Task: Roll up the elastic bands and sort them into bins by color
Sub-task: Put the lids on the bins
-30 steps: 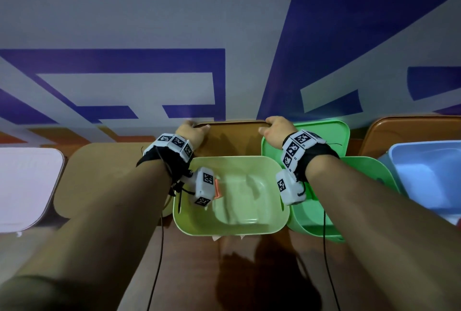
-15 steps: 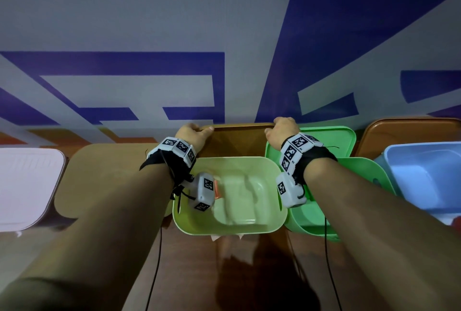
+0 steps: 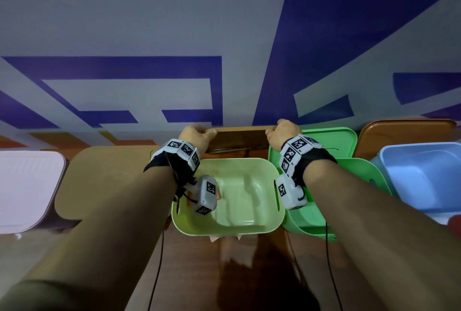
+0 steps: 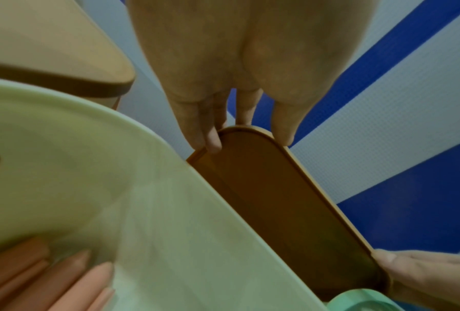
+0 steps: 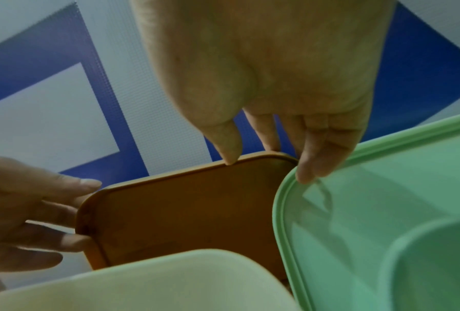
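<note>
Both hands unchanged from earlier frames, gripping the brown lid (image 3: pixel 239 136) behind the pale green bin (image 3: pixel 228 228)
Left hand (image 3: pixel 197 136) and right hand (image 3: pixel 282 133) clamp its top corners; pink bands (image 4: pixel 36 277) lie in that bin; sorting appears nearly complete

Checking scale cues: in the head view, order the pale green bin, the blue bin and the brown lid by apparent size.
1. pale green bin, fully visible.
2. blue bin, cropped by the frame edge, so ranking against the first is unsure.
3. brown lid, mostly hidden, gripped by left hand and right hand.
</note>
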`<state>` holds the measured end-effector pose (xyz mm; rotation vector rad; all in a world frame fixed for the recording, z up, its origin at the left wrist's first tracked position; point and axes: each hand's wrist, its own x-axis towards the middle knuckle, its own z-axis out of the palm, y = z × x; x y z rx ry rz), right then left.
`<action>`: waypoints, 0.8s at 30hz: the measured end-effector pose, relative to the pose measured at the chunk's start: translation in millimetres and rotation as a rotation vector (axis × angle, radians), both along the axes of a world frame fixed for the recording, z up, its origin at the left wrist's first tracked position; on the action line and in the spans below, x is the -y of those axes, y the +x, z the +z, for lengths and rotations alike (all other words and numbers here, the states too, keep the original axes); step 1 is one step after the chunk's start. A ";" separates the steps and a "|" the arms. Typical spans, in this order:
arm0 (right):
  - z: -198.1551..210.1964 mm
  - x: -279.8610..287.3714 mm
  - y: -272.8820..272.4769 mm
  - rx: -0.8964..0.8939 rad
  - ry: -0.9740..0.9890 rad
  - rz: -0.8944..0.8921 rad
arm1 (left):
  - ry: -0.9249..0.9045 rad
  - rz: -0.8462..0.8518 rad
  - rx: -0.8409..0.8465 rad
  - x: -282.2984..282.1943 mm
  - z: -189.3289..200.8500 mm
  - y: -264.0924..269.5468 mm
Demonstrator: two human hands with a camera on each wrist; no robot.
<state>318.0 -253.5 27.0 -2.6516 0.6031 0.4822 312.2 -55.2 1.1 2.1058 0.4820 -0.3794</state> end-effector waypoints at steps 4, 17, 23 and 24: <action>-0.5 -4.6 -0.1 -0.052 0.043 0.036 | 0.011 0.019 -0.020 -5.0 -1.3 0.5; 8.9 -17.1 -7.6 0.068 0.309 -0.046 | 0.013 0.036 0.041 -41.2 16.5 -20.9; 11.1 -15.7 -17.2 0.072 0.320 0.003 | 0.112 0.000 0.123 -52.6 33.9 -44.4; 12.6 -16.5 -18.7 0.071 0.316 0.020 | 0.125 -0.011 0.136 -53.5 36.4 -48.5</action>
